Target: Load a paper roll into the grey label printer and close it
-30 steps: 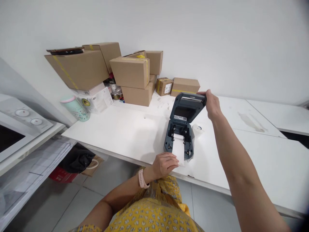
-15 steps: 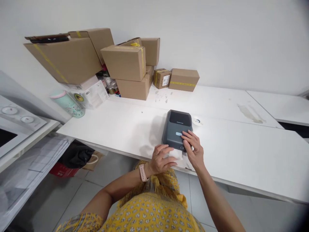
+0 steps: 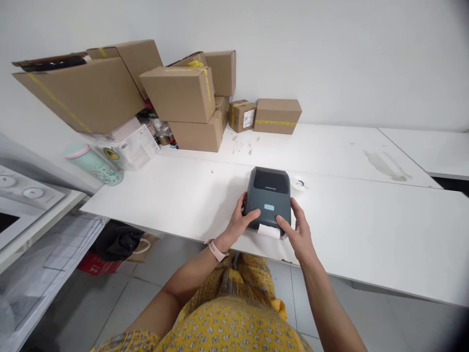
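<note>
A dark grey label printer (image 3: 270, 195) with a black window and a pale button sits near the front edge of the white table (image 3: 183, 195). From its front slot sticks out a white paper strip (image 3: 269, 231). My left hand (image 3: 240, 220) grips the printer's left side, with the thumb on top near the front. On the opposite side my right hand (image 3: 297, 227) holds it the same way, its thumb on the front right of the top. Neither hand touches the paper.
Cardboard boxes (image 3: 176, 95) are stacked at the back left, beside a mint tumbler (image 3: 95, 165). Two smaller boxes (image 3: 277, 116) stand by the wall. Behind the printer's right side lies a white roll (image 3: 298, 184). A white appliance (image 3: 27, 195) is at the far left.
My left hand has left the paper at the slot and taken hold of the printer's left side. My right hand has shifted from the top to the right side. The paper strip is now uncovered.
</note>
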Available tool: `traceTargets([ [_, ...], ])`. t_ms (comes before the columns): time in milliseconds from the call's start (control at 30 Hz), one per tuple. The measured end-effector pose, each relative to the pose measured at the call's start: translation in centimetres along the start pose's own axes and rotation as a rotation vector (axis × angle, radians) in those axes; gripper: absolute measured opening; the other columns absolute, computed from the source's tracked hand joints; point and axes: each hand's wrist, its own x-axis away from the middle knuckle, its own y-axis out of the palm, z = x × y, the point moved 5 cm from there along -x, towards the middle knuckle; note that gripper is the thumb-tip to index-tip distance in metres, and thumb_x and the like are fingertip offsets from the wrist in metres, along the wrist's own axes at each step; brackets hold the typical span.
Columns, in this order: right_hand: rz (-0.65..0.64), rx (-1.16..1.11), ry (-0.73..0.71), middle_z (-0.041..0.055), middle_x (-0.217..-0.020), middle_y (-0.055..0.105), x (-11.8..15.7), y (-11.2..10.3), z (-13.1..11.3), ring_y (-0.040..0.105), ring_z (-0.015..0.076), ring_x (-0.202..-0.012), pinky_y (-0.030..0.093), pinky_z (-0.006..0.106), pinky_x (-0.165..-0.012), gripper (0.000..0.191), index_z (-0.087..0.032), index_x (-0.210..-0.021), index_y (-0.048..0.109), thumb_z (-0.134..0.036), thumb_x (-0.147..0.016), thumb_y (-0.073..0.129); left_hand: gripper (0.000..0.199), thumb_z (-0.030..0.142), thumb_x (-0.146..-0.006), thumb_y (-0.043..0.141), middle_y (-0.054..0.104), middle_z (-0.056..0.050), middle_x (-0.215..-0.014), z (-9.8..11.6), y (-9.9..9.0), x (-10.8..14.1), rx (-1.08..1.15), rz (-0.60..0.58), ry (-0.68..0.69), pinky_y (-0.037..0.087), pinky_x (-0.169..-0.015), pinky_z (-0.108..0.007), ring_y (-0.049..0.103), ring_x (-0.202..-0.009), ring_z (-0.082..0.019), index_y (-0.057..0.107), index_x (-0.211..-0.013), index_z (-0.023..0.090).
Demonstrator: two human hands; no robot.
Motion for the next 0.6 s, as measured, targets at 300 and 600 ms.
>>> traceTargets([
  [300,0.048,0.122,-0.122,0.0059,-0.159,0.032,0.7,0.4,-0.9,0.024,0.0286,-0.148,0.023,0.055,-0.119,0.069,-0.031,-0.147,0.039,-0.051,-0.085,0.062,0.082,0.043,-0.077,0.075,0.044,-0.011,-0.148,0.1,0.1,0.5,-0.03,0.057,-0.032,0.041,-0.107,-0.039,0.046,-0.132,-0.028,0.035,-0.146,0.025],
  [600,-0.08,0.32,-0.326,-0.0006,-0.147,0.051,2.6,0.4,-3.2,0.026,0.0227,-0.148,0.009,0.059,-0.12,0.043,-0.032,-0.125,0.061,-0.043,-0.101,0.028,0.039,0.048,-0.08,0.065,0.066,-0.01,-0.101,-3.6,1.3,7.3,0.349,0.11,-0.741,0.045,-0.064,-0.026,0.063,-0.082,-0.017,0.061,-0.097,0.014],
])
